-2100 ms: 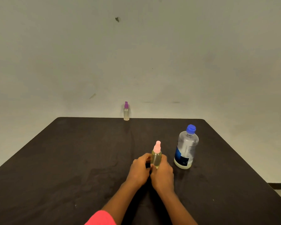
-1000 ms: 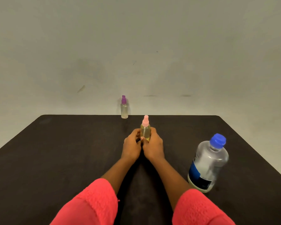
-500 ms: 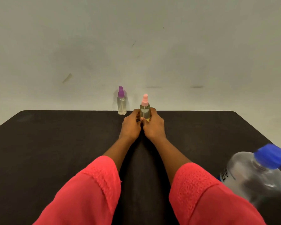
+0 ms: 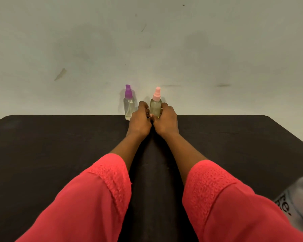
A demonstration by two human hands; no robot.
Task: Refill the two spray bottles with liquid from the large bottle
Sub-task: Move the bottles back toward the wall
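Note:
A small clear spray bottle with a pink cap (image 4: 155, 105) stands upright at the far edge of the black table (image 4: 59, 145), holding yellowish liquid. My left hand (image 4: 140, 123) and my right hand (image 4: 166, 121) wrap its lower body from both sides. Just to its left, a purple-capped spray bottle (image 4: 129, 105) stands upright, apart from my fingers by a narrow gap. The large clear bottle (image 4: 297, 201) shows only partly at the right edge, blurred, its cap out of frame.
A pale wall (image 4: 147, 49) rises directly behind the table's far edge. My red sleeves (image 4: 98, 198) cover both forearms in the foreground. The table's rounded far corners show at left and right.
Both hands have carried the pink-capped bottle away from me to the far edge, beside the purple-capped one. The large bottle has slid toward the right edge of view as my head moved forward.

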